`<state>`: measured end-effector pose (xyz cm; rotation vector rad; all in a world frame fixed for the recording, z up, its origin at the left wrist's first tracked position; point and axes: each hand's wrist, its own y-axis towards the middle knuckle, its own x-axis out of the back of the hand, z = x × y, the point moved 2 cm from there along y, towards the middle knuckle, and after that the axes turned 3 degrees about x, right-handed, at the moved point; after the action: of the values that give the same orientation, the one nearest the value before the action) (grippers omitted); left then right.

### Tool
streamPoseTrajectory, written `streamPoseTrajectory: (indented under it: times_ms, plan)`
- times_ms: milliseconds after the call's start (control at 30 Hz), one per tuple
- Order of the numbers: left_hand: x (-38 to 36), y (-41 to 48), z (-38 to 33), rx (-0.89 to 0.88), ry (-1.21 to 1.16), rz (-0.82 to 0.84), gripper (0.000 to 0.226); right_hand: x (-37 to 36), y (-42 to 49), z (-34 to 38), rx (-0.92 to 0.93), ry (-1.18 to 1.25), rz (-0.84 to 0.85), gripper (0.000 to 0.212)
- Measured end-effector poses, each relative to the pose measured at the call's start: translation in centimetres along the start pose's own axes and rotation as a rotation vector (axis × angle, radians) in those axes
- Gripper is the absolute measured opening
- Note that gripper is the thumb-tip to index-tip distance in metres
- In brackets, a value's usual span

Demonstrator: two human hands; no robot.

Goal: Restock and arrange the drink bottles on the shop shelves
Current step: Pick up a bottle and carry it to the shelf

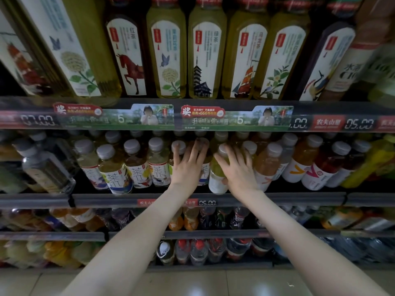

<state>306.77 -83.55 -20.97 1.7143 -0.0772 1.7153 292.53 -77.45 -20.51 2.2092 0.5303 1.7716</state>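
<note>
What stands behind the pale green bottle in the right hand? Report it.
Behind the pale green bottle that the right hand grips, grey caps of more bottles show; the hand hides their bodies.

Shop, likely convenience store: price-tagged shelves (pixel 213 202), drink bottles (pixel 158 163).
</note>
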Motion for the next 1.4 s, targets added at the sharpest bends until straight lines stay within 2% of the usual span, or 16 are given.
streamPoseTrajectory:
  times_ms: [133, 233, 300, 367, 500, 600, 667, 733, 800, 900, 933, 1067, 1200, 1300, 1400]
  plan:
    - [0.3, 0.0, -0.2, 0.007, 0.01, 0.04, 0.114, -0.1, -0.1, -0.1, 0.022, 0.012, -0.033, 0.087]
    - [0.4, -0.2, -0.2, 0.012, 0.01, 0.062, 0.107, 0.1, -0.1, 0.0, 0.015, 0.002, -0.072, 0.068]
    - [0.6, -0.4, -0.4, 0.015, -0.013, 0.029, 0.1, 0.4, -0.2, 0.2, 0.004, -0.027, -0.07, 0.064]
    - [0.8, -1.1, -0.6, 0.002, -0.074, -0.023, 0.094, 0.7, -0.3, 0.5, -0.013, -0.042, -0.045, 0.068]
    - [0.9, -4.8, -0.8, 0.026, -0.2, -0.022, 0.079, 0.9, -2.0, 2.0, -0.003, -0.019, -0.038, 0.087]
    - [0.5, -9.4, -0.2, 0.078, -0.288, 0.01, 0.058, 0.7, -5.2, 4.4, 0.144, 0.129, -0.059, 0.093]
    - [-0.4, -13.3, 0.3, 0.14, -0.32, 0.083, 0.049, 0.0, -7.8, 6.8, 0.242, 0.267, -0.029, 0.088]
    - [-1.5, -17.4, 0.7, 0.216, -0.333, 0.186, 0.05, -1.9, -10.4, 9.2, 0.277, 0.422, 0.111, 0.084]
    - [-2.9, -21.8, 1.0, 0.326, -0.355, 0.301, 0.047, -3.8, -13.1, 11.4, 0.273, 0.552, 0.355, 0.082]
    - [-6.3, -29.2, 1.0, 0.579, -0.406, 0.486, 0.05, -9.0, -18.0, 14.5, 0.252, 0.636, 0.783, 0.064]
    - [-7.6, -31.7, 0.8, 0.668, -0.422, 0.527, 0.051, -11.0, -19.6, 15.5, 0.228, 0.667, 0.872, 0.061]
    - [-13.5, -38.4, 0.7, 0.891, -0.48, 0.583, 0.049, -17.5, -24.7, 18.4, 0.14, 0.732, 1.056, 0.048]
    - [-24.7, -45.2, 0.8, 1.104, -0.51, 0.603, 0.049, -27.2, -30.3, 23.2, 0.066, 0.774, 1.148, 0.047]
    - [-33.3, -49.9, -1.7, 1.173, -0.594, 0.622, 0.048, -35.6, -34.3, 27.3, 0.065, 0.778, 1.192, 0.049]
    - [-40.4, -54.8, -4.4, 1.175, -0.642, 0.63, 0.048, -43.7, -37.7, 31.9, 0.087, 0.77, 1.171, 0.061]
